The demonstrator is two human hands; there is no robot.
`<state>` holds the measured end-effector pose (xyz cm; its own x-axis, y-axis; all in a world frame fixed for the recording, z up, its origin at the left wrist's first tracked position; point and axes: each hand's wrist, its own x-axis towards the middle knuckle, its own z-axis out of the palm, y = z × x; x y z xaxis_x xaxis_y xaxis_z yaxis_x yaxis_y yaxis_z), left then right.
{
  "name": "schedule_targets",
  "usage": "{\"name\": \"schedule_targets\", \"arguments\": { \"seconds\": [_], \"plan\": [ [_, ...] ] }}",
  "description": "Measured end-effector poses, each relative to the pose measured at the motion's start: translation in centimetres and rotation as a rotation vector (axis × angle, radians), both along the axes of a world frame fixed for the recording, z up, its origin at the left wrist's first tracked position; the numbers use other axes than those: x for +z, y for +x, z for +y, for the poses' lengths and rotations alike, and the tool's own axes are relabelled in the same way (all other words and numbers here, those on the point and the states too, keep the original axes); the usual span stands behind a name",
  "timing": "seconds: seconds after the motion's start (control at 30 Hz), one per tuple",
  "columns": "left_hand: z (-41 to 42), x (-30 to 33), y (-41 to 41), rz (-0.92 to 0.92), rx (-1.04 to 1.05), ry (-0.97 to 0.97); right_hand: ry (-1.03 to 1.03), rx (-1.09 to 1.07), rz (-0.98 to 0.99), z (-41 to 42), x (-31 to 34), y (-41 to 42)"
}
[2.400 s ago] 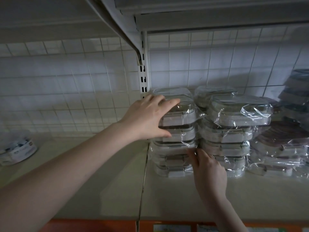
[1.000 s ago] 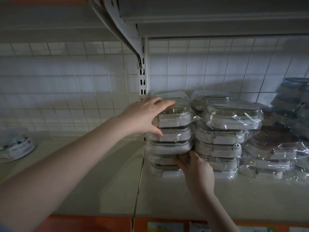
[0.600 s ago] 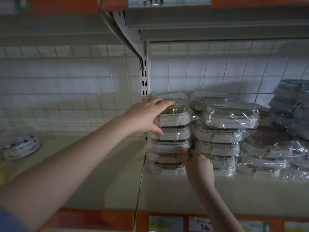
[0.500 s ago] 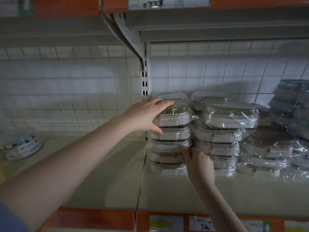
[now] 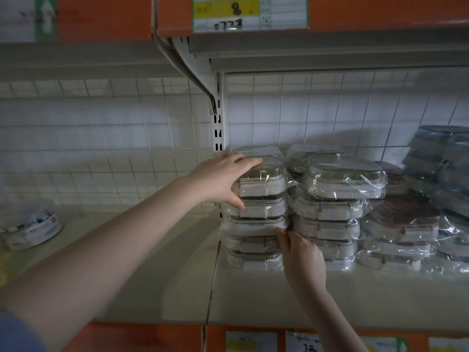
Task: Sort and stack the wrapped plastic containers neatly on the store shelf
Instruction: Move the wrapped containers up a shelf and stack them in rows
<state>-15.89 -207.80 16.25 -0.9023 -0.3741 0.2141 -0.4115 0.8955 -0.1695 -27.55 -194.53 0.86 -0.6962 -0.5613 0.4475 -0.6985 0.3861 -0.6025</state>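
Single head cam, close, facing fwd at shelf (image 5: 279,295), slightly downward

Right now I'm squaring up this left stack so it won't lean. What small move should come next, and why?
Probably nudge the lower containers leftward with the right hand, whose fingers sit at the seam with the neighbouring stack. The left hand is braced on the top container, so the stack should hold while the lower edges line up.

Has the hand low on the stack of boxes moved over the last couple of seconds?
Barely: the right hand stays at the left stack's lower right corner.
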Motion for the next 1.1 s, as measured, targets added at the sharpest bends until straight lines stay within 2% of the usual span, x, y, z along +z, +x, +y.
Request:
{"name": "schedule_targets", "arguments": {
  "seconds": [0.2,0.37,0.63,0.9,1.1],
  "plan": [
    [0.7,0.6,0.7,-0.030,0.025,0.072,0.002,-0.021,0.094,2.3,-0.8,-0.7],
    [1.7,1.1,1.2,-0.031,0.049,0.025,0.127,-0.111,0.095,4.9,-1.1,-1.0],
    [2.9,0.8,1.5,-0.017,0.001,-0.016,0.162,-0.247,0.065,8.0,-2.0,-1.5],
    [4.7,1.8,-1.1,-0.009,0.009,-0.037,-0.061,-0.238,0.117,9.9,-1.8,-5.5],
    [7.9,3.5,-6.5,-0.016,-0.021,-0.017,-0.149,-0.110,0.239,10.7,-1.8,-9.3]
  ]
}}
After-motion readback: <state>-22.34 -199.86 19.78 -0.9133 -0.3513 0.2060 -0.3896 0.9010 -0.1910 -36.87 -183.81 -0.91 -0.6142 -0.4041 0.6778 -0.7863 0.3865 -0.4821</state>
